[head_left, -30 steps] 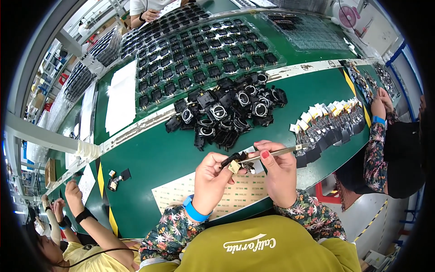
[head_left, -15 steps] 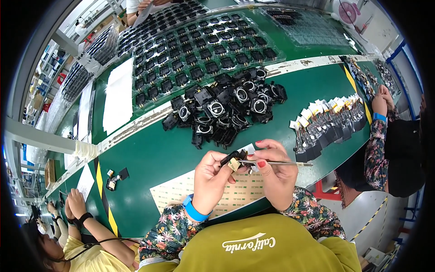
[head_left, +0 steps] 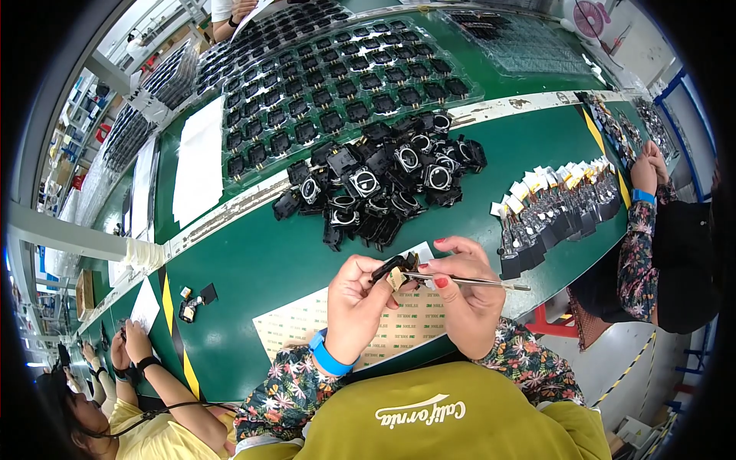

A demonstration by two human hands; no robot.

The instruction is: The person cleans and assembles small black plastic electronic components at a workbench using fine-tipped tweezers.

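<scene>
My left hand (head_left: 355,307) is closed on a small black plastic part (head_left: 396,265), held up over the table's near edge. A tan patch (head_left: 396,279) shows on the part beside my left fingers. Metal tweezers (head_left: 479,283) lie between the thumb and fingers of my right hand (head_left: 469,303), their tips against the part. My fingers hide much of the part. Below both hands lies a sheet of tan printed backing paper (head_left: 295,326). Just beyond them is a heap of black plastic parts with silver rings (head_left: 376,180).
Flat cable pieces with white and yellow tabs (head_left: 556,207) lie in rows at right. Clear trays of black parts (head_left: 337,92) fill the back. White paper (head_left: 198,165) lies at left, near a small loose assembly (head_left: 188,310). Co-workers sit left and right.
My right hand and the tweezers' rear end have dipped slightly, with the tips staying at the part. My left hand is nearly still. The left co-worker's hands have shifted.
</scene>
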